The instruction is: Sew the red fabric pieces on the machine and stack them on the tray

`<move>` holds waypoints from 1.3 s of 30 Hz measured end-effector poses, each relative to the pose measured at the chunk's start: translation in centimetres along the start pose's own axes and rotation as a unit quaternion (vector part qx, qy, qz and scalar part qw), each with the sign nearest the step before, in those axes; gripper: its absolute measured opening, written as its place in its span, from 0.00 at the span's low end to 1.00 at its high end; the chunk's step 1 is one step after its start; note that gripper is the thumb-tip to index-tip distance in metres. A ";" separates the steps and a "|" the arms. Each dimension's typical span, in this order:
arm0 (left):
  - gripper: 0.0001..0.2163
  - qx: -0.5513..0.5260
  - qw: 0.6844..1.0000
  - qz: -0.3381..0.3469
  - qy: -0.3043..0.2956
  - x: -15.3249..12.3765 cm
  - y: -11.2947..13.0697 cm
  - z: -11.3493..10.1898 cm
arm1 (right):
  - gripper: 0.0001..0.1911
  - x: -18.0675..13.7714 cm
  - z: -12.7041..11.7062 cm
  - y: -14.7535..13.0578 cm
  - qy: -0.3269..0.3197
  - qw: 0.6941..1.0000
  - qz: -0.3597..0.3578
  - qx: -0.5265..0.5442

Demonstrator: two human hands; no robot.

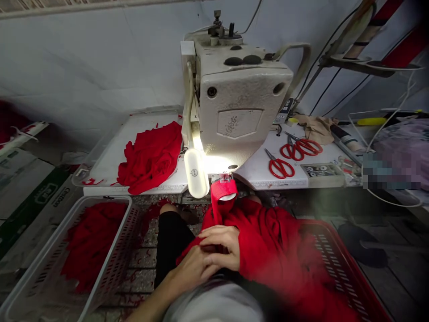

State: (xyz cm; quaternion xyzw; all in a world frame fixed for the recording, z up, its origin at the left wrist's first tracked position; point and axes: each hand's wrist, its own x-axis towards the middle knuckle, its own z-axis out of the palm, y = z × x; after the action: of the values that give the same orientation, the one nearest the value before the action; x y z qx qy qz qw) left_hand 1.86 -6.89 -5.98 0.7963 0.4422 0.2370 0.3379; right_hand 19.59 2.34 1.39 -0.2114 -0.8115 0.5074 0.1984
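Note:
My left hand [190,267] reaches in from the lower left over my lap, its fingers closed and partly covered. My right hand [224,245] meets it, fingers bent over the left fingertips; whatever lies between them is hidden. Red fabric [268,232] drapes over my lap and right forearm and touches the hands. From it a red band [224,191] rises and loops under the needle area of a white sewing machine [241,98]. A lit lamp [196,173] hangs at the machine's left side.
Left of the machine, crumpled red cloth [150,156] lies on the white table [107,152]. A white basket [119,237] holds more red cloth. Red-handled scissors [281,168] and another pair [301,147] lie to the right. A red basket [335,250] stands beside my lap.

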 end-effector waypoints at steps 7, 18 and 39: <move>0.16 0.212 0.975 -0.060 0.005 0.5 -3.0 -3.7 | 0.08 -1.3 -1.5 -2.4 0.040 0.978 0.098 -0.181; 0.22 0.137 0.941 -0.150 0.271 1.7 -5.0 -7.3 | 0.12 -3.4 -7.1 -1.2 0.196 0.980 0.003 -0.041; 0.21 -0.282 0.940 -0.123 -0.147 4.1 4.9 -9.6 | 0.17 -2.2 -7.4 2.5 0.195 0.978 0.076 -0.011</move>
State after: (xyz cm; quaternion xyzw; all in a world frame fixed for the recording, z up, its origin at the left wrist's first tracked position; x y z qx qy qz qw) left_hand 0.12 -2.05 4.34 0.6335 0.3971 0.1889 0.6366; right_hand 25.75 7.59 1.89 -0.3696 -0.7445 0.4606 0.3116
